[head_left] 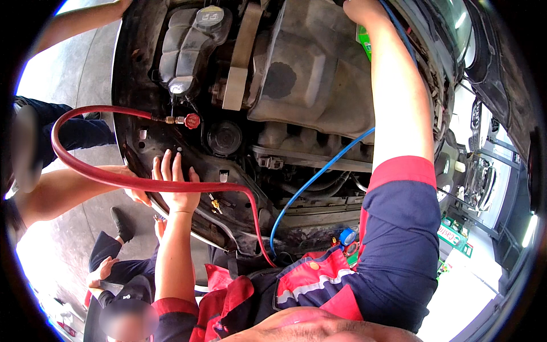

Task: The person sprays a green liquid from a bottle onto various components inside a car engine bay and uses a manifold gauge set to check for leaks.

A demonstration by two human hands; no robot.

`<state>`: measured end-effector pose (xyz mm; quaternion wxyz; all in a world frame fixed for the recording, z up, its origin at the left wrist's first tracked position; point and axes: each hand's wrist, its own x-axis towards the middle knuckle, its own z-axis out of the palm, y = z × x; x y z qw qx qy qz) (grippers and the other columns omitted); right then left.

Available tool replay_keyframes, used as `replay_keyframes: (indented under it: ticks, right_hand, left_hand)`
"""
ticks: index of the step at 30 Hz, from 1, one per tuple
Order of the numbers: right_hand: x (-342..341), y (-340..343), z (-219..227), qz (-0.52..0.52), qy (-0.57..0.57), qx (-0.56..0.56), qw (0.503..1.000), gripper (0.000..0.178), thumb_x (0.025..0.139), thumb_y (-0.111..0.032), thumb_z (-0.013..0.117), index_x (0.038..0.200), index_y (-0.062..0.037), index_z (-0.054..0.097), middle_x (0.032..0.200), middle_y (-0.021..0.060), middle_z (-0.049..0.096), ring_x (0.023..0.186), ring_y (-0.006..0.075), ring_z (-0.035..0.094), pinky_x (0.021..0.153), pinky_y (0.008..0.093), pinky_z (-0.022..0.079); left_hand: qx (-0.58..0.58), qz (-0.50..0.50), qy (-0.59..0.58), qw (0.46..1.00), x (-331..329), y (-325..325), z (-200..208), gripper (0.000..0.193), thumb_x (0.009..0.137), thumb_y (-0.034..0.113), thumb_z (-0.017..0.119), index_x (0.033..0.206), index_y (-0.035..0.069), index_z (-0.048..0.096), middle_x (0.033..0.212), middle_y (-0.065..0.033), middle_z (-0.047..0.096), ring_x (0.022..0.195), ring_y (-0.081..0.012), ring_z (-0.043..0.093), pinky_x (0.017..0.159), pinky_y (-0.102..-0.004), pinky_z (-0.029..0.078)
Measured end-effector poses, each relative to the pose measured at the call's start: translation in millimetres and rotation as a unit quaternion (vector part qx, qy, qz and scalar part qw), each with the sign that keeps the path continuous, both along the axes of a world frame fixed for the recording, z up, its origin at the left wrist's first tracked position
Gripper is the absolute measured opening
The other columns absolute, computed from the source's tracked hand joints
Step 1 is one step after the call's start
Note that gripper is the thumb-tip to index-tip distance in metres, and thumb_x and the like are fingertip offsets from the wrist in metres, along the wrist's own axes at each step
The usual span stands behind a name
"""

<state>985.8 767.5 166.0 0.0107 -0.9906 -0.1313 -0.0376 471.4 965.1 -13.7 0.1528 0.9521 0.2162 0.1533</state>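
Note:
My left hand point(178, 185) rests with spread fingers on the dark front edge of the engine bay, under the loop of a red hose point(154, 185). That hose ends in a brass coupler with a red knob point(192, 121), just beyond my fingers. A small brass fitting point(216, 205) lies near my wrist. My right arm reaches far across the engine, and my right hand point(363, 10) is at the top rim of the view, its fingers hidden. Beside it shows a green object point(363, 41), partly covered by my arm. A blue hose point(325, 168) runs beneath that forearm.
A coolant tank point(188, 51) and a dusty engine cover point(319, 74) fill the bay. A blue gauge point(347, 236) hangs by my chest. Another person's hand point(138, 195) touches the car's edge at left; a further person point(128, 302) is lower left. The raised hood point(501, 74) stands right.

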Motion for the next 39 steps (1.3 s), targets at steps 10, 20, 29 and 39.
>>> replay_keyframes:
  ticks: [10, 20, 29, 39]
  right_hand:
    - [-6.8, 3.3, 3.7, -0.022, 0.036, -0.003, 0.999, 0.038, 0.091, -0.015, 0.053, 0.121, 0.0054, 0.063, 0.121, 0.0344, 0.063, 0.118, 0.0458, 0.061, 0.1, 0.0509, 0.049]
    - [-8.8, 2.9, 0.5, -0.022, 0.002, 0.013, 1.0, 0.037, 0.09, -0.015, 0.055, 0.119, 0.0042, 0.065, 0.121, 0.0331, 0.064, 0.118, 0.0442, 0.062, 0.1, 0.0504, 0.05]
    - [-10.2, 5.1, 1.6, -0.032, 0.008, -0.01, 0.999, 0.034, 0.09, -0.018, 0.056, 0.115, 0.0015, 0.069, 0.119, 0.0303, 0.066, 0.116, 0.0427, 0.063, 0.099, 0.0498, 0.051]
    - [-3.2, 1.9, -2.4, -0.019, 0.015, -0.025, 0.999, 0.033, 0.09, -0.016, 0.056, 0.111, 0.004, 0.07, 0.116, 0.0323, 0.066, 0.113, 0.0435, 0.065, 0.096, 0.0507, 0.052]
  left_hand:
    - [-0.001, -0.001, 0.006, 1.0, -0.5, 0.5, -0.3, 0.049, 0.081, 0.014, 0.07, 0.128, 0.007, 0.062, 0.145, -0.0142, 0.053, 0.138, -0.0434, 0.041, 0.113, -0.0571, 0.034]
    - [0.001, 0.004, 0.013, 1.0, -0.1, -0.5, 1.8, 0.049, 0.081, 0.014, 0.07, 0.128, 0.007, 0.062, 0.145, -0.0141, 0.053, 0.139, -0.0433, 0.041, 0.114, -0.0572, 0.033]
    - [0.002, 0.001, 0.008, 1.0, 0.4, 0.0, 1.9, 0.048, 0.081, 0.013, 0.07, 0.128, 0.007, 0.062, 0.145, -0.0153, 0.053, 0.138, -0.0444, 0.041, 0.114, -0.0572, 0.034]
    - [0.009, 0.001, 0.018, 1.0, 0.2, 0.1, 1.9, 0.049, 0.081, 0.014, 0.07, 0.129, 0.007, 0.061, 0.145, -0.0146, 0.052, 0.138, -0.044, 0.041, 0.114, -0.0576, 0.034]
